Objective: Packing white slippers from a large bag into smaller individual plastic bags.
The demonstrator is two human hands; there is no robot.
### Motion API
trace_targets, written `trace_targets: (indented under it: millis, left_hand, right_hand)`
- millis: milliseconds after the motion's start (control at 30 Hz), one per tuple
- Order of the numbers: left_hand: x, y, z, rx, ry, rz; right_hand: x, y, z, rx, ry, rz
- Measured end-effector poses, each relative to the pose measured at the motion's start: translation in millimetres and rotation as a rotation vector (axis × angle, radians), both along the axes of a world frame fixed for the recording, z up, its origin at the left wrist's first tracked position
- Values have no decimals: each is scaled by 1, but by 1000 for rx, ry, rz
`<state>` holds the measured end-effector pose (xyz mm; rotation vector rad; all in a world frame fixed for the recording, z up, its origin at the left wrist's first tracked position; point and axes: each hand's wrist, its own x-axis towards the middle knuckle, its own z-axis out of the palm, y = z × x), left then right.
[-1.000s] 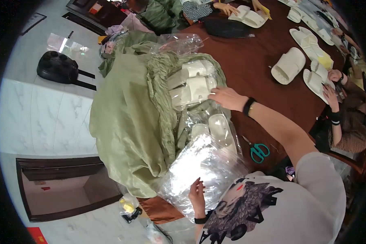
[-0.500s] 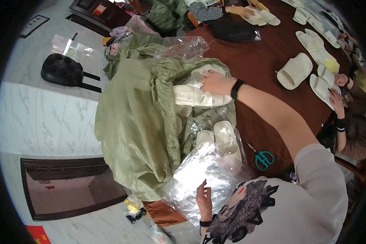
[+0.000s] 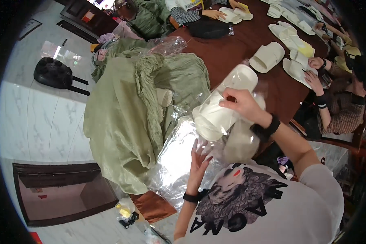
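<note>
My right hand (image 3: 248, 105) is closed on a cream-white slipper (image 3: 221, 110) wrapped in clear plastic, raised over the near side of the table. Just below it hangs another pale slipper (image 3: 242, 142), blurred and also behind film. My left hand (image 3: 199, 164) is open with its fingers spread, beside the lower end of the held slipper and touching shiny clear plastic bags (image 3: 173, 158). Left of these lies a large green fabric sack (image 3: 118, 118) with its mouth gaping. Inside its opening the end of a white slipper (image 3: 164, 97) shows.
On the brown-covered table (image 3: 215, 49) a loose white slipper (image 3: 267, 57) lies beyond my right hand. Co-workers' hands (image 3: 313, 77) handle more slippers at the right, and another person's hand (image 3: 213, 14) at the far side. A black bag (image 3: 209, 29) lies near the far edge.
My right hand has drawn the bagged slippers out of the sack's mouth toward me. My left hand has moved up to them, its fingers spreading. The teal scissors are now out of sight.
</note>
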<state>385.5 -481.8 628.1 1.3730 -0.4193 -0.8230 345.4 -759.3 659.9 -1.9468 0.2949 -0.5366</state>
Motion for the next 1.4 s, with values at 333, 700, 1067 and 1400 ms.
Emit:
trace_targets:
  millis: [333, 700, 1067, 1400]
  left_hand:
    - [9, 11, -37, 85, 72, 229]
    - [17, 21, -92, 128, 302, 337]
    - [7, 17, -89, 139, 302, 368]
    - [28, 39, -9, 166, 56, 368]
  right_hand:
    - [-57, 46, -23, 553, 133, 134]
    - [-67, -16, -120, 60, 137, -285]
    - [-34, -35, -139, 82, 642, -59]
    - [-67, -3, -55, 522, 343, 174]
